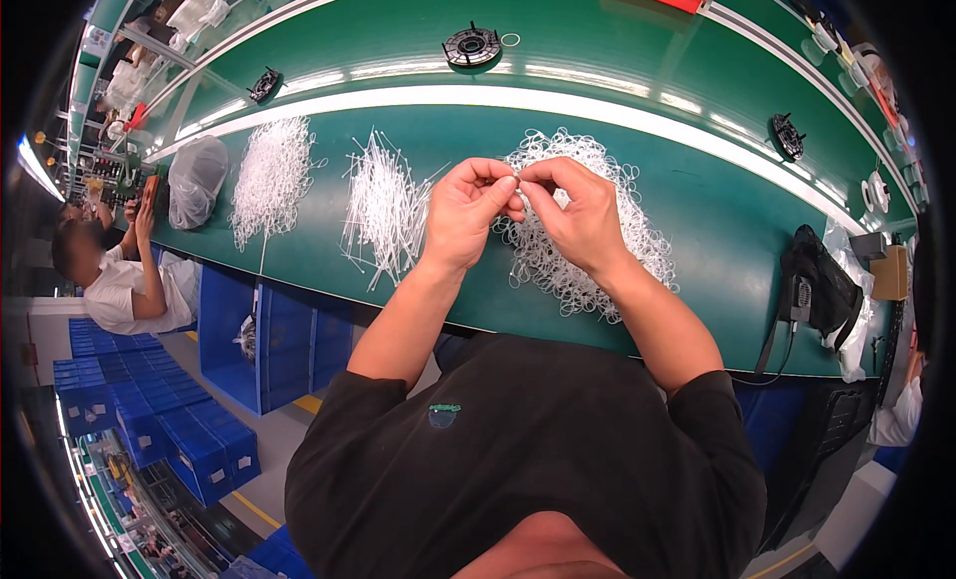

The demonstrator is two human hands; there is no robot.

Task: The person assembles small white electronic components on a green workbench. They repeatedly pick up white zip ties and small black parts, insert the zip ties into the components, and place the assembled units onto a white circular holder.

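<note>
My left hand and my right hand meet fingertip to fingertip above the green table. Both are pinched closed; whatever is between the fingertips is too small and covered to make out. Under and behind my right hand spreads a large heap of thin white loops, which look like closed plastic cable ties. Just left of my left hand lies a pile of straight thin white cable ties. Farther left is another pile of white loops.
Black round parts with prongs lie on the green surface beyond the light strip. At left are a clear plastic bag, a seated person and blue bins. A black bag rests at the table's right end.
</note>
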